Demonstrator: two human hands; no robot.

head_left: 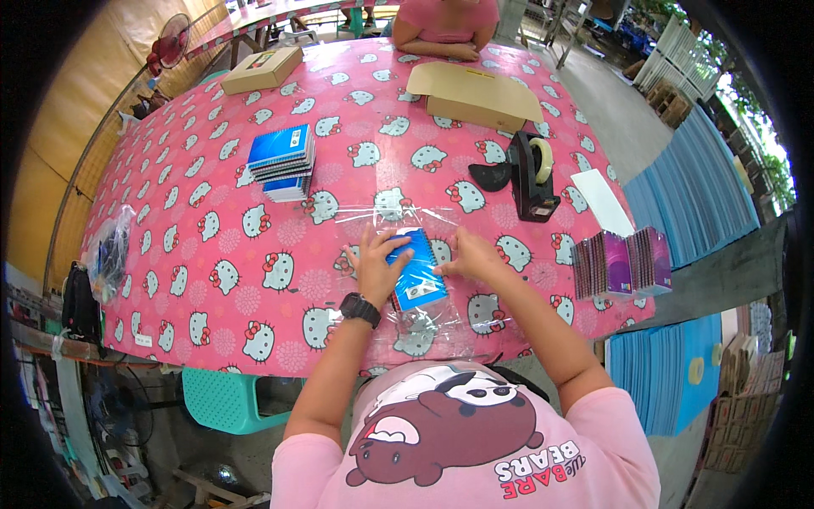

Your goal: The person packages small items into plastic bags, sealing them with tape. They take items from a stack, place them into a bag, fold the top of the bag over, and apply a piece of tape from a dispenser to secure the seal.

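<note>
Both hands lie flat on the pink surface (254, 280); left hand (376, 265) and right hand (471, 254) press a blue notebook (418, 271) inside clear plastic wrap (373, 222); neither grips.

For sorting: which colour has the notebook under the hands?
Blue cover, the notebook, seen clearest in the head view.

cardboard boxes (262, 69): 2 | tape dispenser (532, 176): 1 | notebook stacks (282, 161): 3 | green chair (225, 399): 1
</note>
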